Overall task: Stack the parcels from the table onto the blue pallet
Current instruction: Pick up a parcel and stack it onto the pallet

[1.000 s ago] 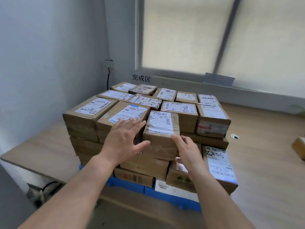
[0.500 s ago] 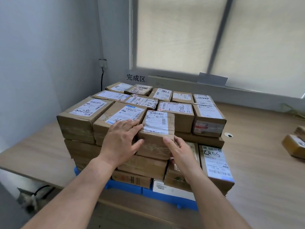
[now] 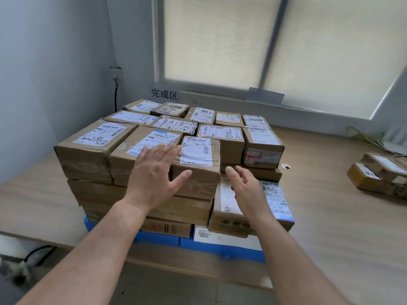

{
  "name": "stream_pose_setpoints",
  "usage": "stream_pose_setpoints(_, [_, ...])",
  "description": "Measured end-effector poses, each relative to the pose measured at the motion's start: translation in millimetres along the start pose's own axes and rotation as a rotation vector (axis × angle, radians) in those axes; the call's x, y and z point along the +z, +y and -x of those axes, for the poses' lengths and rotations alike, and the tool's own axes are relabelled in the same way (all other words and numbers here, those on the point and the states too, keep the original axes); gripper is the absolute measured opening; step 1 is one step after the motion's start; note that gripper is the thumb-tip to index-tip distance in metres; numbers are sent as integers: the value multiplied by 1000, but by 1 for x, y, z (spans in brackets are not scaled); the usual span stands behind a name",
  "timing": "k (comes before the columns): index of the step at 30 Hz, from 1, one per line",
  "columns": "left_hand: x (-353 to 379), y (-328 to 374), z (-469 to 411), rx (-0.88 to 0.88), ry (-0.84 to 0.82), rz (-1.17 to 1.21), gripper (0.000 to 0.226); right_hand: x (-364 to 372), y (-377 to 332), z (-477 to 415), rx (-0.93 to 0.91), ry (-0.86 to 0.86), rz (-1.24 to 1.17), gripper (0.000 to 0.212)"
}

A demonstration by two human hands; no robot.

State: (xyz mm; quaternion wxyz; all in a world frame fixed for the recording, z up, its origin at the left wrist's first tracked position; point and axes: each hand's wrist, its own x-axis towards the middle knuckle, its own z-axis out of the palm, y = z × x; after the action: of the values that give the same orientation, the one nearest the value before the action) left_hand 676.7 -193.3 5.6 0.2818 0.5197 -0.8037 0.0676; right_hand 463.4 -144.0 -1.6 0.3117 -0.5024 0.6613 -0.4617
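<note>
A stack of several brown cardboard parcels with white labels stands on the blue pallet (image 3: pixel 220 247) on the wooden table (image 3: pixel 330 216). A small labelled parcel (image 3: pixel 198 164) sits at the front of the top layer. My left hand (image 3: pixel 154 175) hovers flat with spread fingers just left of it, over the neighbouring box. My right hand (image 3: pixel 246 186) is open with fingers apart, a little to the right of that parcel and not touching it. Two loose parcels (image 3: pixel 378 175) lie on the table at the far right.
A grey wall rises on the left with a socket and a black cable (image 3: pixel 116 93). A blinded window and a sign with characters (image 3: pixel 164 94) stand behind the stack. A small round hole (image 3: pixel 285 166) marks the table right of the stack.
Both hands have let go of the small front parcel and pulled back slightly, fingers opening. The view has shifted, bringing the loose parcels at the right further into sight.
</note>
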Motion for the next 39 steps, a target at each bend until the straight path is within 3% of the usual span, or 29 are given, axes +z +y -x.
stream_pose_setpoints(10, [1, 79, 17, 88, 194, 218, 62, -63, 20, 17, -231, 268, 459, 45])
stream_pose_setpoints(17, [35, 171, 57, 84, 71, 225, 59, -131, 68, 54, -278, 326, 717, 47])
stream_pose_setpoints(27, [94, 309, 102, 87, -258, 65, 70, -241, 157, 107, -294, 368, 890, 64])
stream_pose_setpoints(31, [113, 369, 106, 101, -287, 44, 78, -294, 188, 123, -260, 401, 961, 73])
stream_pose_setpoints(39, [146, 492, 107, 155, -313, 233, 80, -405, 241, 155, -141, 474, 1017, 79])
